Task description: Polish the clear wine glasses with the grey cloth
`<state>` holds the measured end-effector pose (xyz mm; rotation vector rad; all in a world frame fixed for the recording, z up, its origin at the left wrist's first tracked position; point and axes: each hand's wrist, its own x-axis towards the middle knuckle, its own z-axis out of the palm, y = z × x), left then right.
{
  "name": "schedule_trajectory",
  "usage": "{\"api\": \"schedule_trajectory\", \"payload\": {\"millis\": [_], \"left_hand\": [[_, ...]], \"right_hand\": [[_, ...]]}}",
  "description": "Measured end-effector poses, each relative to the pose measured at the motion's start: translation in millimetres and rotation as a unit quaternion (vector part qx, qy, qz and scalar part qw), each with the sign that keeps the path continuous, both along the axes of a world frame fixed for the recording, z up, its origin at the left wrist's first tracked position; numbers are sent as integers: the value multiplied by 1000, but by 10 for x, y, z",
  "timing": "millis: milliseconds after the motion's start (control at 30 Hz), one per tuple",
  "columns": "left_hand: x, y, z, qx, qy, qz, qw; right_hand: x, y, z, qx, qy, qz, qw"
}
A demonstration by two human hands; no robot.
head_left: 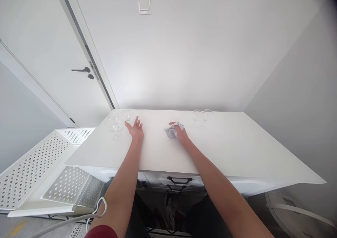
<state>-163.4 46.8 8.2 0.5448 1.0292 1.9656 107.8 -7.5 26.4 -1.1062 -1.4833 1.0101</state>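
My right hand [181,132] grips a crumpled pale grey cloth [171,131] over the middle of the white cabinet top [168,153]. To its left, my left hand [135,128] has its fingers spread, palm turned up, and holds nothing. Close beside that hand are clear stemmed glasses: one glass [126,115] at the back, and another glass [113,118] farther left. Two more clear glasses, a left one [198,115] and a right one [207,115], stand near the back edge, right of the cloth. Their transparent outlines are faint.
Left of the cabinet is a white perforated metal rack [37,160], with a white cable [97,215] near my left forearm. Drawers with black handles [179,180] face me. A door [52,55] and a light switch [144,4] are behind. A round clear-walled container [292,210] sits lower right.
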Motion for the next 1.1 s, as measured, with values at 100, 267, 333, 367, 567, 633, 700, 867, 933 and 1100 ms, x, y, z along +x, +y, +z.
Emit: {"api": "schedule_trajectory", "payload": {"millis": [100, 267, 333, 367, 567, 633, 700, 867, 933, 1100], "left_hand": [[-10, 19, 25, 12, -16, -3, 1000], [15, 11, 52, 27, -29, 7, 999], [92, -23, 80, 27, -26, -12, 999], [155, -50, 97, 30, -23, -32, 999], [712, -271, 99, 58, 40, -207, 976], [832, -322, 51, 45, 68, -215, 973], [882, -351, 4, 28, 95, -204, 974], [863, -374, -33, -5, 108, -203, 973], [860, -379, -23, 7, 111, -220, 969], [870, -415, 35, 43, 175, -201, 963]], "right_hand": [[57, 104, -41, -77, 111, -1, 991], [140, 198, -66, -83, 234, 28, 968], [153, 213, -62, -87, 241, 30, 966], [157, 216, -58, -91, 239, 27, 967], [185, 171, -2, -100, 271, 64, 955], [187, 140, 29, -93, 265, 81, 956], [181, 109, 60, -84, 236, 89, 964], [158, 40, 103, -76, 268, 211, 937], [145, 19, 107, -88, 294, 261, 915], [69, 41, 66, -124, 278, 209, 929]]}}
